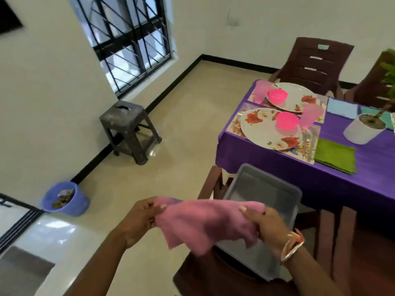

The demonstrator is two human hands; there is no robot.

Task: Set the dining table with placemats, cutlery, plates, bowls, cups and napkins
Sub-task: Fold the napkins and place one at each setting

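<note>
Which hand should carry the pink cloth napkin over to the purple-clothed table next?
Probably the right hand: it pinches the pink cloth napkin on the side nearer the purple-clothed table; the left hand grips the far end.

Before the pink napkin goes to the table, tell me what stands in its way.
Nothing visible blocks it. The left hand and right hand hold the pink napkin above the grey tub on the chair beside the purple-clothed table; the air across to its top is open.
</note>
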